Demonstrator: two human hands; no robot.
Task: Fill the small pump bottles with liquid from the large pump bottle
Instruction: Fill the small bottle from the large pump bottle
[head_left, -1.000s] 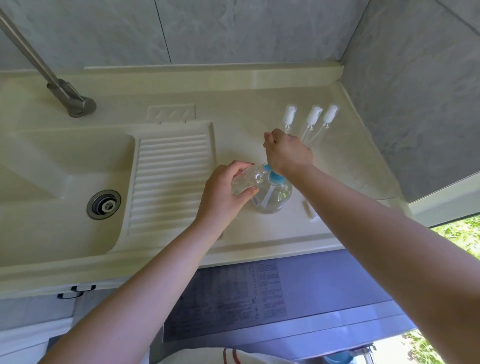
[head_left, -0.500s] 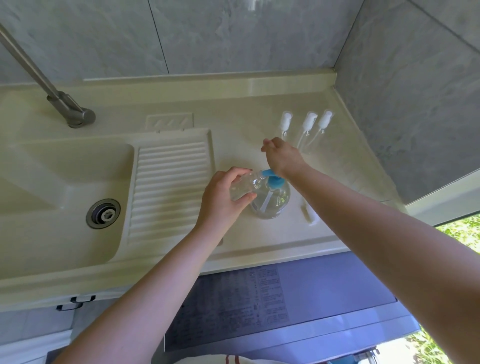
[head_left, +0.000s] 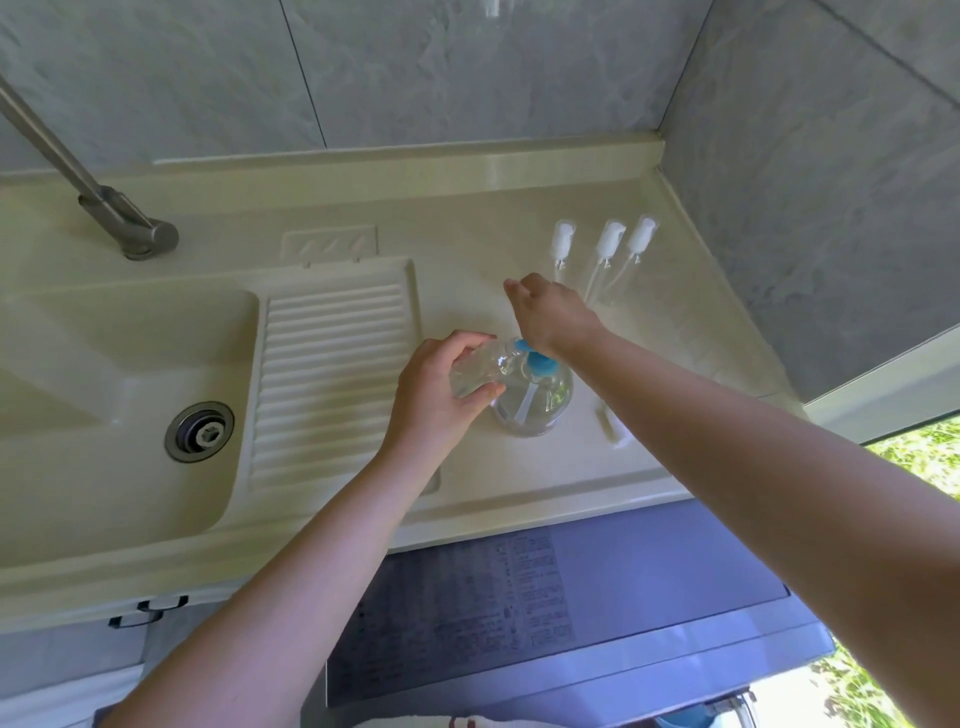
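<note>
Frame centre: your left hand grips the small bottle tilted, mouth under the blue spout. Your right hand, fingers loosely extended, presses the pump.

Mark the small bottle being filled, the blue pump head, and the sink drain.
small bottle (head_left: 475, 371), head view, clear body beside the thumb
blue pump head (head_left: 540, 362), head view, round blue collar
sink drain (head_left: 199, 432), head view, metal strainer centre

You see a pale cream counter with a cream sink on the left. The ribbed drain board is cream too — lines run across it. The tap is grey metal. The wall tiles are grey and cloudy. The large pump bottle is clear with a bright blue pump top. Three pump heads on the far right are white — the washer lid near you is purple-blue.
</note>
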